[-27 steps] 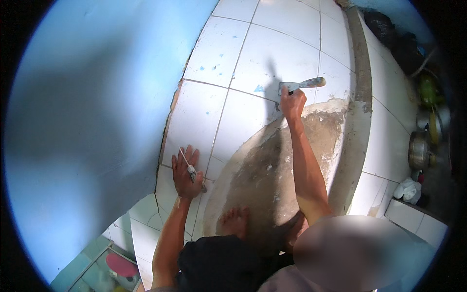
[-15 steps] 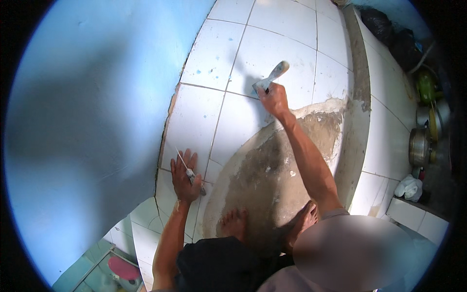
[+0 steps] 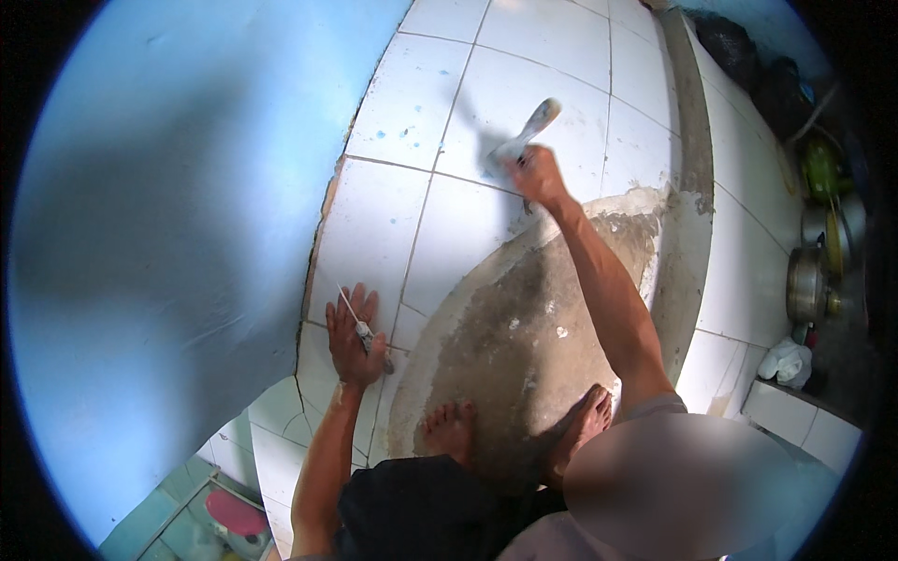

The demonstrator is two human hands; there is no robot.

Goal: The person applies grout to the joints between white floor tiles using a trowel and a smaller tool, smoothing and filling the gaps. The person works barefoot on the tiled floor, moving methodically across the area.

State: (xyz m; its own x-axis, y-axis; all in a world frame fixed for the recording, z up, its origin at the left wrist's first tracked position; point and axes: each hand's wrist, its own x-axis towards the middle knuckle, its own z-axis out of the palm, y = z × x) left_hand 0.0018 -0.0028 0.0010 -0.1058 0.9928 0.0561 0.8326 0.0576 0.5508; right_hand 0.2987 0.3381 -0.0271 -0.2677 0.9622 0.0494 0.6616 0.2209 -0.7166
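The left hand lay splayed, palm-down, on white ceramic tiles, a slim, thin-shafted tool with a greyish handle crossing it, whether pinned unclear, while beyond a curved brown concrete patch the right hand closed around a flat metal scraper with a paint-smudged handle, blade low over blue-flecked tile.

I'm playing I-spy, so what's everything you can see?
Scraper: 1, grey, in right hand
Thin tool: 1, whitish, at left hand
Wall: 1, blue, left
Floor tiles: many, white, centre
Bare patch: 1, brownish, centre
Bags: about two, black, upper right
Green thing: 1, green, right
Pot: 1, silver, right
Crumpled bag: 1, white, right
Pink thing: 1, pink, lower left
Feet: 2, bare, bottom
Left hand: 1, bare, left
Right hand: 1, bare, centre
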